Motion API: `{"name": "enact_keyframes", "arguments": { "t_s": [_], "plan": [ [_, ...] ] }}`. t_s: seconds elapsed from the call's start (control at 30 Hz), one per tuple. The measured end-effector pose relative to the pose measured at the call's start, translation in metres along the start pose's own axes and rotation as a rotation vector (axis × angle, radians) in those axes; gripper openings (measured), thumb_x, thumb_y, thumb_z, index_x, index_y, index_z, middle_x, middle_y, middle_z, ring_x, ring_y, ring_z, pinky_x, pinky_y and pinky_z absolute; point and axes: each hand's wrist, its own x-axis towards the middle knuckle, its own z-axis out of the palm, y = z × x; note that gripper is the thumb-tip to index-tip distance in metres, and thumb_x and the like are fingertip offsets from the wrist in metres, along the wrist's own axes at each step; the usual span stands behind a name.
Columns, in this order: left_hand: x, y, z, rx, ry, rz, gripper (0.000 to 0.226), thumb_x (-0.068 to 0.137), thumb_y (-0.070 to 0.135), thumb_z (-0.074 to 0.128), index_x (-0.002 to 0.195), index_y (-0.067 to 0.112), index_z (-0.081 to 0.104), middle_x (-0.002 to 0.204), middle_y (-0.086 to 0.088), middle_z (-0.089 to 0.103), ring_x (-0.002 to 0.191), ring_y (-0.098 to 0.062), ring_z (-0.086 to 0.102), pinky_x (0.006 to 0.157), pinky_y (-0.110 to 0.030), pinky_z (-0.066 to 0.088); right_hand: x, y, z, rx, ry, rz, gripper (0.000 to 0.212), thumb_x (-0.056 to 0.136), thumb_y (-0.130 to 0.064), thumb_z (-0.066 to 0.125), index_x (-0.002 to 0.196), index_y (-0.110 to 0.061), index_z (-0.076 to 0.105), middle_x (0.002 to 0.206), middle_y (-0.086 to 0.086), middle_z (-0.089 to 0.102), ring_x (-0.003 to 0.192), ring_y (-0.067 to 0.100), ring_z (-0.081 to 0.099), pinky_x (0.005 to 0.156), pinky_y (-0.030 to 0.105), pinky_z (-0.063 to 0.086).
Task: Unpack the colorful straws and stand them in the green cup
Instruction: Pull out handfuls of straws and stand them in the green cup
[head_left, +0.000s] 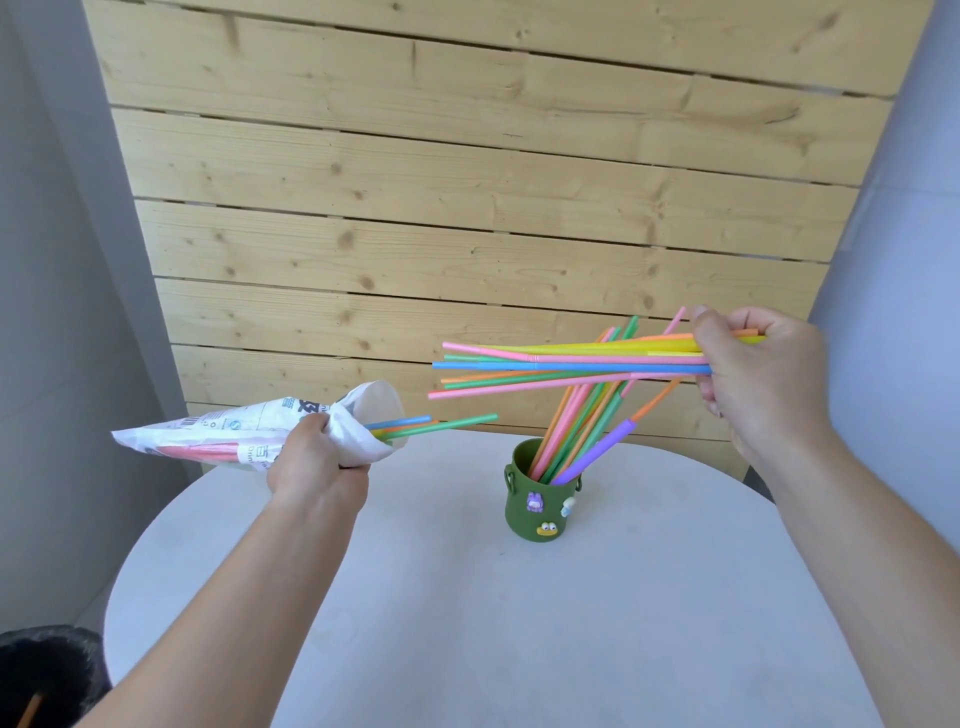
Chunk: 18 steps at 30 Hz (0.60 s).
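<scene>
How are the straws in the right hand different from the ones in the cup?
The held straws lie nearly level, pinched by the right hand; the cup straws stand leaning in the cup. The cup straws include purple; the held straws show none. Both are colorful.

A home-like nook, it seems: a round white table (467, 623) at 6 o'clock carrying a green cup (535, 512) with toy charms, a pine plank wall (467, 208) at 12, grey walls (52, 260) at 9 and 3, a black bin (47, 670) at 7
</scene>
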Motion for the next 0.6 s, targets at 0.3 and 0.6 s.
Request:
{"name": "enact_keyframes", "arguments": {
  "t_s": [0.3, 0.6],
  "plan": [
    [0.001, -0.001, -0.003, 0.005, -0.035, -0.009, 0.045, 0.097, 0.010, 0.062, 0.138, 0.023, 0.053, 0.130, -0.002, 0.068, 0.111, -0.023, 0.070, 0.104, -0.046, 0.056, 0.031, -0.010, -0.028, -0.105, -0.022, -0.170, 0.033, 0.087, -0.040, 0.071, 0.065, -0.018, 0.060, 0.052, 0.005, 0.049, 0.030, 0.010, 0.043, 0.049, 0.029, 0.042],
    [-0.001, -0.007, -0.004, 0.054, -0.088, -0.026, 0.032, 0.098, 0.010, 0.061, 0.127, 0.020, 0.052, 0.132, -0.004, 0.068, 0.114, -0.025, 0.069, 0.107, -0.047, 0.054, 0.079, -0.017, -0.025, -0.321, -0.291, -0.306, 0.034, 0.089, -0.034, 0.073, 0.067, -0.010, 0.062, 0.052, 0.004, 0.048, 0.035, 0.012, 0.039, 0.038, 0.019, 0.034]
  ]
}}
